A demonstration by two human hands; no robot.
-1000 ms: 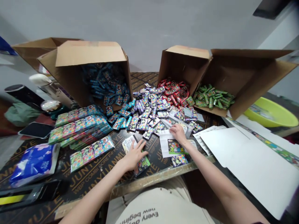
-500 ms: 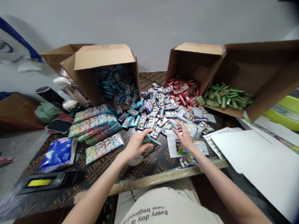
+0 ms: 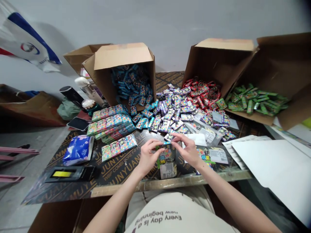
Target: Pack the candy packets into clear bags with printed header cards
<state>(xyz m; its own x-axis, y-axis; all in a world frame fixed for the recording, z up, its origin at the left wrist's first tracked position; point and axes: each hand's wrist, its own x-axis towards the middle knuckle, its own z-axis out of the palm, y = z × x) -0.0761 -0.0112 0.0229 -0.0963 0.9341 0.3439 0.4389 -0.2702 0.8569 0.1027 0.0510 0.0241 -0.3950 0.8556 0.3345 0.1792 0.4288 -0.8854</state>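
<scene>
My left hand (image 3: 147, 157) and my right hand (image 3: 188, 149) both pinch the top of one clear printed pouch (image 3: 167, 161), held upright above the table's near edge. Small coloured packets show inside the pouch. Just beyond my hands lies a heap of purple packets (image 3: 170, 111). A flat printed bag (image 3: 211, 155) lies on the table right of my right hand.
Tipped cardboard boxes spill blue packets (image 3: 131, 85), red packets (image 3: 201, 94) and green packets (image 3: 255, 98). Filled pouches are stacked (image 3: 109, 124) at the left, with a tissue pack (image 3: 77, 149), a black sealer (image 3: 70, 174) and a phone (image 3: 79, 123). White sheets (image 3: 274, 165) lie at the right.
My left hand lifted the pouch off the table and brought it to the middle; my right hand left the flat bag and took hold of the pouch's top. The view swung left.
</scene>
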